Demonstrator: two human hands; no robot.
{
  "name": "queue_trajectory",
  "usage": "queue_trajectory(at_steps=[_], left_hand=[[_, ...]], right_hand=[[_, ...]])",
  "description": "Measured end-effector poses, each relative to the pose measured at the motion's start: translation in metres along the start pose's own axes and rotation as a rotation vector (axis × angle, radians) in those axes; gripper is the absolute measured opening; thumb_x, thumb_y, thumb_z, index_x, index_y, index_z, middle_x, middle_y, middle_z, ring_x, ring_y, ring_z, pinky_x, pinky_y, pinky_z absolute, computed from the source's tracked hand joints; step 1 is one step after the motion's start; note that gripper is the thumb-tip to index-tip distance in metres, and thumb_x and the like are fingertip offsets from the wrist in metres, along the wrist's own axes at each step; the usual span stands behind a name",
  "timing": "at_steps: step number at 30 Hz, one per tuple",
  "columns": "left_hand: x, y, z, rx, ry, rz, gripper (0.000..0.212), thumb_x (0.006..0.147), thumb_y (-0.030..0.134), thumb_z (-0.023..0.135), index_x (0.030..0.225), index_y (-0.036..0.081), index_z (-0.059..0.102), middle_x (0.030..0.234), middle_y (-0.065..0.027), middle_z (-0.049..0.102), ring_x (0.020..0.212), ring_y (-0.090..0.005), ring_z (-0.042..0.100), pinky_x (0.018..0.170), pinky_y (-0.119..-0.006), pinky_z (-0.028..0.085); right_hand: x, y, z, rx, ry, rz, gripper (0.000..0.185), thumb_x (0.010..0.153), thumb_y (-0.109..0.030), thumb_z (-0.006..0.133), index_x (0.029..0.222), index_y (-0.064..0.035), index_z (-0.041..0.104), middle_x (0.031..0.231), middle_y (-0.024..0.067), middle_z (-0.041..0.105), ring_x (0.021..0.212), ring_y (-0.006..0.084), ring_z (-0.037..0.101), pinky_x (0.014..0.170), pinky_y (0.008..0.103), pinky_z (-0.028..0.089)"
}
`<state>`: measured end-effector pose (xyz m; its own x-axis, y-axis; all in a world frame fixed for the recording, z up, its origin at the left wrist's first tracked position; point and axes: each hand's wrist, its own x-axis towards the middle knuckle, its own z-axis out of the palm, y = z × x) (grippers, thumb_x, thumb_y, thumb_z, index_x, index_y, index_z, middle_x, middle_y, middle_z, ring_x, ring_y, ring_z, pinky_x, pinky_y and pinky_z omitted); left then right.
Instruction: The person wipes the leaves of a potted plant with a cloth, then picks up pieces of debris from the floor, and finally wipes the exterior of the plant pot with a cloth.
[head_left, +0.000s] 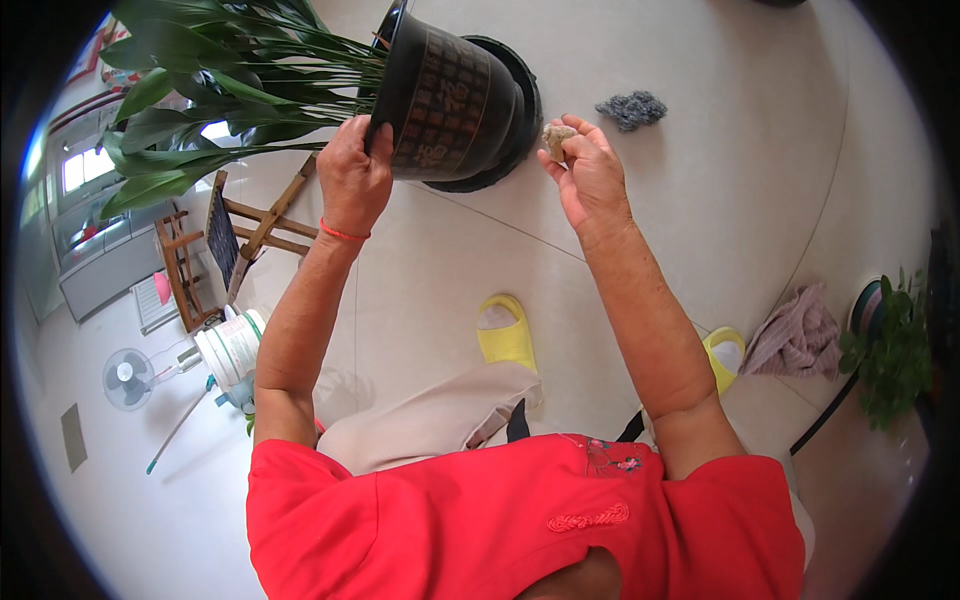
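Observation:
A black plant pot (459, 101) with raised characters on its side sits on a black saucer (517, 127). Long-stemmed broad green leaves (195, 97) grow from it. My left hand (354, 176) grips the near part of the pot's rim, thumb on the outer wall; its other fingers are partly hidden. Beside the saucer, apart from it, my right hand (589, 169) pinches a small beige lump (557, 139) whose material I cannot tell. Just beyond that hand, a grey scouring pad of wire mesh (632, 110) lies on the floor.
Pale tiles (450, 247) make up the floor. Wooden folding stools (262, 217), a white bucket (231, 346) and a fan (127, 379) stand at left. My yellow slippers (506, 330) are below. A crumpled striped cloth (796, 337) lies at right near another potted plant (889, 345).

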<state>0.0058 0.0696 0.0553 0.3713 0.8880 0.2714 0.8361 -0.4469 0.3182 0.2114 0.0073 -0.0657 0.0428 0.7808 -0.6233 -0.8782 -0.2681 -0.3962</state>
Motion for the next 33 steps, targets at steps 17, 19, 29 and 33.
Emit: queue_trajectory(at_steps=[17,19,29,33], left_hand=[[0.007,-0.001,-0.002,-0.008,-0.067,-0.142,0.008,0.087,0.012,0.058,0.087,0.003,0.059,0.076,-0.0138,0.06,0.068,-0.0331,0.058,0.062,-0.036,0.046],[0.011,0.0,-0.001,-0.033,-0.054,-0.146,0.008,0.087,0.011,0.058,0.086,0.003,0.059,0.076,-0.0138,0.06,0.069,-0.0333,0.058,0.062,-0.036,0.046],[0.009,0.01,0.002,-0.018,-0.088,-0.122,0.008,0.088,0.01,0.057,0.088,0.002,0.057,0.076,-0.0141,0.057,0.069,-0.0324,0.055,0.063,-0.037,0.045],[0.002,0.013,0.006,-0.025,-0.092,-0.083,0.004,0.084,0.005,0.058,0.085,0.002,0.055,0.078,-0.0154,0.057,0.073,-0.0371,0.055,0.063,-0.042,0.044]], right_hand=[[0.035,0.007,-0.066,-0.74,0.017,-0.068,0.027,0.089,-0.023,0.061,0.105,-0.001,0.056,0.088,0.0052,0.064,0.071,0.0096,0.06,0.059,0.0226,0.049],[0.038,0.016,-0.063,-0.618,0.025,-0.153,0.029,0.09,-0.022,0.06,0.107,-0.0003,0.055,0.092,0.0062,0.063,0.071,0.0095,0.059,0.059,0.0225,0.048],[0.027,0.025,0.025,-0.422,-0.074,-0.474,0.036,0.085,-0.009,0.062,0.118,0.0012,0.051,0.098,0.0106,0.064,0.084,0.0137,0.063,0.071,0.0275,0.053],[0.012,0.017,0.093,-0.475,-0.157,-0.677,0.025,0.083,-0.011,0.067,0.105,-0.0053,0.057,0.087,0.0088,0.068,0.078,0.0148,0.066,0.071,0.0287,0.052]])
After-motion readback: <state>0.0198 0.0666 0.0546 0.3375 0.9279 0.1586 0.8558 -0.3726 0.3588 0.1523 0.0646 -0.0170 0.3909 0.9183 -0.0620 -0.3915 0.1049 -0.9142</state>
